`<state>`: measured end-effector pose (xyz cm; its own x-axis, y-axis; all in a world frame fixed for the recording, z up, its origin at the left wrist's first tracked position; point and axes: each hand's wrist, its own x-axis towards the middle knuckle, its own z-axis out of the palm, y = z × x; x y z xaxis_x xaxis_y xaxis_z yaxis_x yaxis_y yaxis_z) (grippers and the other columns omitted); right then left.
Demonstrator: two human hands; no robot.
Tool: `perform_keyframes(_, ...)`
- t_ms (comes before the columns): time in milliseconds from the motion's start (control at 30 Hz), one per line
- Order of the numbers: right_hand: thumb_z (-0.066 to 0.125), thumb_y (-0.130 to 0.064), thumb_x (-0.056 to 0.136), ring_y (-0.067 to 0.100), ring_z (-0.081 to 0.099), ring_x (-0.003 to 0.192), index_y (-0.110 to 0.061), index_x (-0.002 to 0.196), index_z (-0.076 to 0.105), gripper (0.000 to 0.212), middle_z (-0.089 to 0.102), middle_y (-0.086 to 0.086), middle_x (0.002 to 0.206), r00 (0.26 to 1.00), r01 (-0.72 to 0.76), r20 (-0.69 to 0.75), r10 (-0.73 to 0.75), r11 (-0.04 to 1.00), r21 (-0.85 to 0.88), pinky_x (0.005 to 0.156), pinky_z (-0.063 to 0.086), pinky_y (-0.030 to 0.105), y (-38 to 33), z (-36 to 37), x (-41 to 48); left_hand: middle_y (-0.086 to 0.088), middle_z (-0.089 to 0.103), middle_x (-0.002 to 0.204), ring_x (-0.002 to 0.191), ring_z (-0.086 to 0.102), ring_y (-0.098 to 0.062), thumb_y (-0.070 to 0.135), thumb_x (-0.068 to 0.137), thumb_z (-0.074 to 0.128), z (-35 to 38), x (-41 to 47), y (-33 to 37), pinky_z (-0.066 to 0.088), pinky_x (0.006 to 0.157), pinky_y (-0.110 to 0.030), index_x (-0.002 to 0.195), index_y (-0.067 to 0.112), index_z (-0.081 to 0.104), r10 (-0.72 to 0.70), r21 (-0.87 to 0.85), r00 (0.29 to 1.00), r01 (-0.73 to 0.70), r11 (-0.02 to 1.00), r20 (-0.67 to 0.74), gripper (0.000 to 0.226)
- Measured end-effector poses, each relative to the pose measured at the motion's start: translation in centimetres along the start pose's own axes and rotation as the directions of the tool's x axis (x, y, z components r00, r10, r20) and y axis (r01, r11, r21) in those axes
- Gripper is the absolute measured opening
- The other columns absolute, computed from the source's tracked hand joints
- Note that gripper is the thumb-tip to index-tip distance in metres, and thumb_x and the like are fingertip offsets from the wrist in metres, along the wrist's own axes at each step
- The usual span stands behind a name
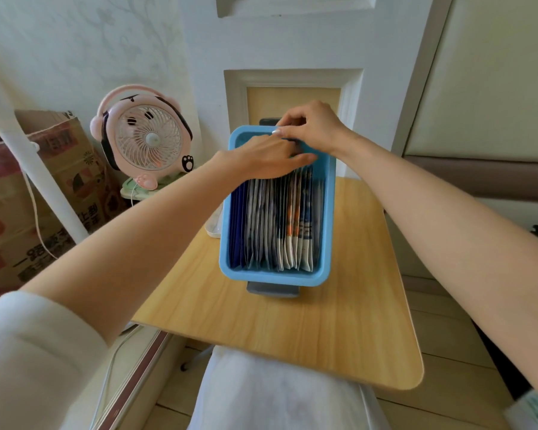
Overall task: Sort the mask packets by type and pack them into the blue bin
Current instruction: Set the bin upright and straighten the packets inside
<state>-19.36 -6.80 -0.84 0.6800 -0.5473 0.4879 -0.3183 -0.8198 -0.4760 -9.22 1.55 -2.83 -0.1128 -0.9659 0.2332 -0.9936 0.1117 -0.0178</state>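
The blue bin stands on a small wooden table. Several mask packets stand upright on edge inside it, dark blue ones at the left, white and patterned ones toward the right. My left hand lies over the far ends of the packets, its fingers reaching in among them. My right hand hovers at the bin's far rim with fingers curled, pinching at the packets' far ends; what it grips is hidden behind my left hand.
A pink desk fan stands to the left beyond the table. Cardboard boxes and a white pole fill the far left. A grey object sticks out under the bin's near edge. A white tray lies beside the bin's left wall.
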Motion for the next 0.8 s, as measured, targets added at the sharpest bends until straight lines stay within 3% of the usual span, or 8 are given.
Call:
perform_keyframes(100,0.069,-0.036,0.081,0.015,0.06,0.086,-0.022,0.091,0.074,0.017,0.067,-0.007,0.084,1.0,-0.011,-0.016,0.011,1.0,0.002,0.084,0.051,0.041,0.2,0.0,-0.2,-0.001,0.055,0.075,0.069,0.051,-0.014,0.043,0.099,0.032,1.1,0.2,0.9,0.045,0.073,-0.033,0.08,0.009,0.055,0.031,-0.002,0.999,-0.031,1.0,0.015,0.045)
perform_keyframes(233,0.066,-0.039,0.082,0.011,0.059,0.083,-0.026,0.092,0.073,0.017,0.069,-0.007,0.09,0.997,0.007,-0.077,-0.01,0.999,-0.041,0.076,0.048,0.032,0.5,0.6,-0.2,0.015,0.035,0.064,0.056,0.037,-0.002,0.036,0.1,0.036,1.4,-0.5,0.1,0.027,0.063,-0.022,0.077,0.018,0.042,0.062,0.012,0.998,-0.062,0.998,-0.034,0.03)
perform_keyframes(300,0.065,-0.041,0.082,0.01,0.058,0.084,-0.028,0.092,0.072,0.018,0.07,-0.007,0.092,0.996,0.01,-0.093,-0.016,0.998,-0.066,0.076,0.047,0.031,0.4,0.7,-0.3,0.009,0.043,0.065,0.06,0.044,-0.006,0.037,0.1,0.034,1.0,-0.6,0.1,0.029,0.061,-0.024,0.077,0.015,0.046,0.048,-0.009,0.999,-0.048,0.999,-0.025,0.034)
perform_keyframes(400,0.065,-0.04,0.081,0.013,0.062,0.09,-0.028,0.091,0.073,0.018,0.071,-0.007,0.093,0.996,0.011,-0.089,-0.017,0.997,-0.075,0.084,0.05,0.036,0.2,0.5,-0.4,-0.007,0.064,0.098,0.092,0.06,-0.021,0.032,0.099,0.038,0.8,0.2,0.9,0.039,0.075,-0.023,0.103,0.01,0.062,0.081,-0.095,0.984,-0.097,0.991,-0.162,0.032)
perform_keyframes(467,0.066,-0.039,0.081,0.013,0.062,0.092,-0.027,0.092,0.073,0.018,0.071,-0.007,0.094,0.997,0.021,-0.077,-0.026,0.998,-0.062,0.087,0.05,0.038,0.1,0.3,-0.6,-0.011,0.064,0.106,0.095,0.059,-0.019,0.028,0.1,0.037,1.0,0.5,1.9,0.036,0.079,-0.02,0.114,0.007,0.061,0.116,-0.124,0.974,-0.142,0.982,-0.196,0.035)
perform_keyframes(600,0.065,-0.036,0.084,0.01,0.06,0.092,-0.023,0.096,0.073,0.02,0.069,-0.009,0.097,0.998,0.049,-0.047,-0.051,0.998,-0.035,0.089,0.049,0.037,0.0,0.2,-0.7,-0.009,0.059,0.083,0.078,0.055,-0.019,0.036,0.101,0.028,2.3,0.4,2.1,0.036,0.074,-0.027,0.091,0.001,0.06,0.069,-0.075,0.997,-0.072,0.995,-0.039,0.049)
perform_keyframes(700,0.065,-0.036,0.084,0.008,0.059,0.09,-0.024,0.095,0.072,0.019,0.067,-0.012,0.092,0.998,0.052,-0.043,-0.054,0.998,-0.041,0.087,0.05,0.036,-0.1,0.3,-0.6,-0.003,0.048,0.068,0.064,0.045,-0.014,0.027,0.1,0.032,1.8,0.3,2.1,0.028,0.06,-0.022,0.078,0.0,0.053,0.077,-0.12,0.997,-0.077,0.99,-0.003,0.041)
perform_keyframes(800,0.065,-0.036,0.084,0.006,0.058,0.088,-0.024,0.095,0.073,0.018,0.063,-0.016,0.088,0.998,0.048,-0.047,-0.05,0.998,-0.035,0.086,0.049,0.034,0.0,0.2,-0.7,0.002,0.04,0.062,0.056,0.036,-0.008,0.021,0.099,0.034,1.4,0.2,2.4,0.031,0.055,-0.011,0.069,0.006,0.046,0.066,-0.121,0.997,-0.061,0.991,0.038,0.035)
